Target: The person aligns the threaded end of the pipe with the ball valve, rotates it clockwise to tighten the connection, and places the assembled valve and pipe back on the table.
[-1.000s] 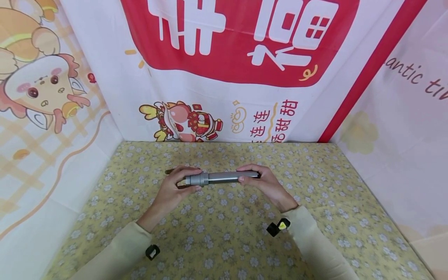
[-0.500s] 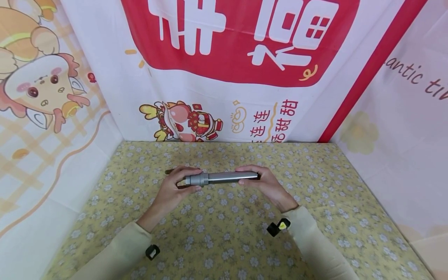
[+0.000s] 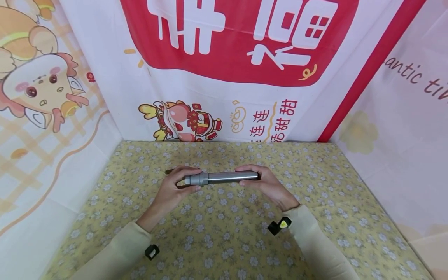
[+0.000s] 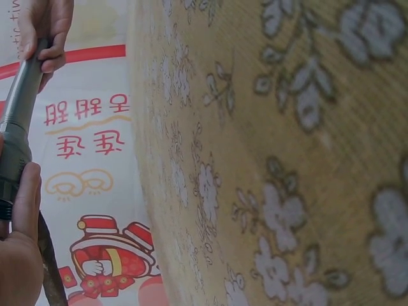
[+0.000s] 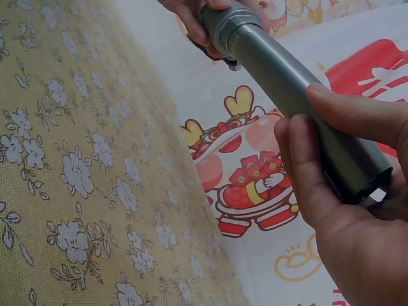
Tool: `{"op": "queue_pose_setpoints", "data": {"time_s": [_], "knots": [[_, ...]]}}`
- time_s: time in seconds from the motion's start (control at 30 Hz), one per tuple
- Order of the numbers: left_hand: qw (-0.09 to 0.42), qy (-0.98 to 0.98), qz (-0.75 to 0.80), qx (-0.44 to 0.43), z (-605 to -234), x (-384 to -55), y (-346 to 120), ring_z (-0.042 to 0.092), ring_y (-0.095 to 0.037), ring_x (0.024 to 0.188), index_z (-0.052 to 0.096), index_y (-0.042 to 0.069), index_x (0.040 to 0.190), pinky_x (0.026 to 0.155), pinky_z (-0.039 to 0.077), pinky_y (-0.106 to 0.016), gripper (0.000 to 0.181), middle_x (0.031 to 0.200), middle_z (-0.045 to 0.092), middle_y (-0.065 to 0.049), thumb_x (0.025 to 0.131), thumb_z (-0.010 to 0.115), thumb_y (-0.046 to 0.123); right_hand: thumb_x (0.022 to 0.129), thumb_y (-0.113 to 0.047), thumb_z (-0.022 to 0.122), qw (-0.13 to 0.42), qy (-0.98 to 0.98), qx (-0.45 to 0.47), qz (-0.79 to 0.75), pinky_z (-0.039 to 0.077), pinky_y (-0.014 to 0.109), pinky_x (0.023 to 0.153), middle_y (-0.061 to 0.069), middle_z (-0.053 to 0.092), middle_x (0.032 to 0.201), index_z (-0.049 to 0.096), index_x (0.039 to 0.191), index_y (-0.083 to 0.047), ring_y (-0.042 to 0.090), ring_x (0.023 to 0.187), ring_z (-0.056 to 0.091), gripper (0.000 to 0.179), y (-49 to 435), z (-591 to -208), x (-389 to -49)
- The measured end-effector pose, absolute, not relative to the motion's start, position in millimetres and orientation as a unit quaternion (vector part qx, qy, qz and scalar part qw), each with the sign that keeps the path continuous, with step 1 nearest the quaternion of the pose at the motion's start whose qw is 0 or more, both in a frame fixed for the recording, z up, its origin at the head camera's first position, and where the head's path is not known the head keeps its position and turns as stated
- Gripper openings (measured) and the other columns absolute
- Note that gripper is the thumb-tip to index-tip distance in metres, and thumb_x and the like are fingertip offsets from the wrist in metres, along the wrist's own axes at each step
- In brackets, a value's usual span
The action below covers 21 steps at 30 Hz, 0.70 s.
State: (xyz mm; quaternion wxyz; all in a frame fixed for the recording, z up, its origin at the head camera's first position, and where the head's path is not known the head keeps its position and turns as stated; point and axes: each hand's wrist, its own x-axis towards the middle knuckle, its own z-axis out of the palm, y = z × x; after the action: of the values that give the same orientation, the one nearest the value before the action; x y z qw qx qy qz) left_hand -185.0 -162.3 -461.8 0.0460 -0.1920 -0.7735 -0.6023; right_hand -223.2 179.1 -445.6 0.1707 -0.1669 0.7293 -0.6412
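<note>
A grey metal tube (image 3: 224, 177) lies level across both hands, held up off the cloth. On its left end sits a wider grey ribbed fitting (image 3: 196, 179). My left hand (image 3: 170, 188) grips that fitting between thumb and fingers. At the other end, my right hand (image 3: 267, 186) holds the tube, thumb on one side and fingers on the other. The right wrist view shows the tube's hollow end near the right palm, and fine threads where the tube meets the fitting. A dark slim rod (image 4: 51, 261) runs behind the left hand, its middle hidden by that hand.
A yellow cloth with white flowers (image 3: 224, 233) covers the table. Printed hangings stand close on three sides: a red and white one (image 3: 224, 74) at the back, a cartoon one (image 3: 38, 89) on the left and a pale one (image 3: 402, 136) on the right.
The tube's sheen and the look of its right end differ from a second ago, as if it has turned about its length. My right fingers have shifted slightly; the left hand stays put.
</note>
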Motion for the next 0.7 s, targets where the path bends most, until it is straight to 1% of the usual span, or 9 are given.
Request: {"op": "queue_pose_setpoints", "data": {"time_s": [0.03, 0.13, 0.2, 0.27, 0.43, 0.53, 0.6, 0.7], "knots": [[0.045, -0.773, -0.603, -0.192, -461.7, -185.0, -162.3, 0.063, -0.024, 0.121, 0.075, 0.015, 0.138, 0.096, 0.066, -0.028, 0.046, 0.143, 0.06, -0.01, 0.094, 0.086, 0.007, 0.098, -0.018, 0.085, 0.169, 0.731, -0.169, -0.64, 0.063, 0.037, 0.1, 0.013, 0.066, 0.148, 0.066, 0.148, -0.004, 0.026, 0.122, 0.069, 0.054, 179.2, -445.6, -223.3], [0.044, -0.772, -0.604, -0.192, -462.1, -185.2, -162.4, 0.063, -0.024, 0.121, 0.075, 0.014, 0.138, 0.097, 0.065, -0.028, 0.046, 0.143, 0.06, -0.01, 0.094, 0.086, 0.007, 0.098, -0.02, 0.085, 0.17, 0.733, -0.169, -0.636, 0.063, 0.039, 0.101, 0.012, 0.066, 0.148, 0.067, 0.148, -0.005, 0.027, 0.122, 0.069, 0.055, 179.4, -444.8, -222.8], [0.044, -0.772, -0.604, -0.193, -462.4, -185.2, -162.6, 0.063, -0.025, 0.121, 0.075, 0.014, 0.138, 0.097, 0.065, -0.028, 0.046, 0.143, 0.06, -0.011, 0.094, 0.086, 0.007, 0.098, -0.021, 0.085, 0.171, 0.734, -0.17, -0.635, 0.063, 0.042, 0.102, 0.012, 0.066, 0.148, 0.067, 0.147, -0.004, 0.027, 0.122, 0.069, 0.055, 179.2, -444.0, -222.1], [0.044, -0.773, -0.603, -0.193, -462.5, -185.2, -162.9, 0.063, -0.025, 0.122, 0.075, 0.014, 0.138, 0.097, 0.065, -0.027, 0.046, 0.143, 0.06, -0.011, 0.094, 0.086, 0.007, 0.098, -0.021, 0.085, 0.172, 0.732, -0.17, -0.636, 0.062, 0.049, 0.105, 0.012, 0.066, 0.148, 0.066, 0.148, -0.004, 0.028, 0.122, 0.069, 0.056, 179.3, -443.9, -222.0], [0.044, -0.773, -0.603, -0.195, -462.7, -185.7, -163.5, 0.062, -0.025, 0.122, 0.075, 0.014, 0.138, 0.097, 0.065, -0.027, 0.046, 0.144, 0.06, -0.01, 0.094, 0.086, 0.007, 0.098, -0.023, 0.086, 0.175, 0.73, -0.168, -0.639, 0.057, 0.062, 0.11, 0.011, 0.067, 0.146, 0.069, 0.146, -0.008, 0.028, 0.122, 0.069, 0.053, 179.8, -444.4, -222.6], [0.044, -0.771, -0.603, -0.197, -463.2, -186.2, -163.8, 0.063, -0.024, 0.122, 0.075, 0.014, 0.138, 0.097, 0.065, -0.028, 0.046, 0.144, 0.06, -0.01, 0.094, 0.086, 0.007, 0.098, -0.023, 0.085, 0.176, 0.727, -0.169, -0.641, 0.055, 0.064, 0.111, 0.011, 0.067, 0.147, 0.067, 0.147, -0.005, 0.029, 0.123, 0.069, 0.056, 179.6, -444.6, -223.0], [0.044, -0.771, -0.603, -0.198, -463.3, -186.1, -163.7, 0.063, -0.023, 0.122, 0.075, 0.014, 0.138, 0.097, 0.065, -0.028, 0.046, 0.143, 0.06, -0.01, 0.094, 0.086, 0.007, 0.099, -0.022, 0.084, 0.177, 0.727, -0.171, -0.641, 0.058, 0.059, 0.11, 0.012, 0.066, 0.147, 0.064, 0.149, -0.002, 0.029, 0.123, 0.069, 0.058, 179.8, -444.8, -223.3], [0.044, -0.771, -0.604, -0.198, -462.7, -185.5, -163.4, 0.062, -0.023, 0.122, 0.075, 0.013, 0.138, 0.097, 0.065, -0.027, 0.046, 0.143, 0.06, -0.011, 0.094, 0.086, 0.006, 0.1, -0.022, 0.083, 0.177, 0.726, -0.172, -0.642, 0.062, 0.045, 0.104, 0.013, 0.065, 0.147, 0.063, 0.15, -0.001, 0.028, 0.122, 0.069, 0.058, 180.4, -445.6, -223.5]]}}
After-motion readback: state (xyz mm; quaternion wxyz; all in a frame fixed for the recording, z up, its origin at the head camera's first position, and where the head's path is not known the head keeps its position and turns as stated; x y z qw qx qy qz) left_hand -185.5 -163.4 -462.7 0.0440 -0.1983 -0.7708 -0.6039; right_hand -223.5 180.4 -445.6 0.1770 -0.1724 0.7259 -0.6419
